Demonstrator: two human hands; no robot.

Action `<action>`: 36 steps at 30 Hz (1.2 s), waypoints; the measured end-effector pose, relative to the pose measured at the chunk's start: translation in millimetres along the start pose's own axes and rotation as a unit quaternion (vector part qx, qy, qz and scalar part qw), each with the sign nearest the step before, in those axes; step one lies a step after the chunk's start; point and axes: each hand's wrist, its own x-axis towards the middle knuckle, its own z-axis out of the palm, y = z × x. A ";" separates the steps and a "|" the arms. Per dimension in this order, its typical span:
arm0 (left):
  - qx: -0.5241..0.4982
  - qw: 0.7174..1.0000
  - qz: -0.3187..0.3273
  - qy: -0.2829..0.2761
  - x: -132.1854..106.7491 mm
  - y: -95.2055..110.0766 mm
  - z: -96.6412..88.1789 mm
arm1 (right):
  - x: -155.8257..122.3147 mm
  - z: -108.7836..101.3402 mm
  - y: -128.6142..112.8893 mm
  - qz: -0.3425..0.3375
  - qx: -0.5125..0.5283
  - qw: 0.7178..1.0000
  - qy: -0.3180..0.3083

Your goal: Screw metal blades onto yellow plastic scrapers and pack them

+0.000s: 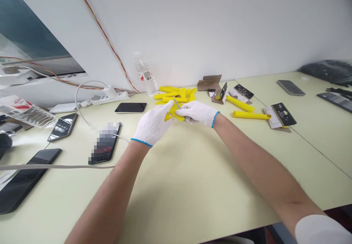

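My left hand [154, 122], in a white knit glove with a blue cuff, is closed on a yellow plastic scraper [171, 113] with a flared head. From the other side my right hand [196, 112], gloved the same way, pinches a thin grey strip [176, 103] against the scraper's head. The scraper's handle is hidden by my hands. Just behind them lies a pile of yellow scrapers [176, 94]. To the right, two more yellow handles [249, 115] stick out of black-and-white cardboard sleeves [279, 115].
Brown folded cards [209, 83] lie by the wall. A water bottle [145, 76] stands behind the pile. Several phones [131, 107] and a power strip [110, 96] with white cables occupy the left side. Another phone [290, 87] and a dark bag [327, 71] are at the right.
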 end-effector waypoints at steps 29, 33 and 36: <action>-0.415 0.870 -0.236 0.126 2.3 -39.9 -5.8 | 46.6 39.2 -4.0 -0.091 -0.360 0.922 0.112; -0.530 0.800 -0.251 0.127 4.1 -44.5 -3.2 | 70.7 45.5 -24.3 -0.119 -0.377 0.918 0.033; -0.555 0.782 -0.256 0.122 3.7 -45.9 -4.5 | 82.5 45.7 -33.7 -0.129 -0.375 0.918 -0.015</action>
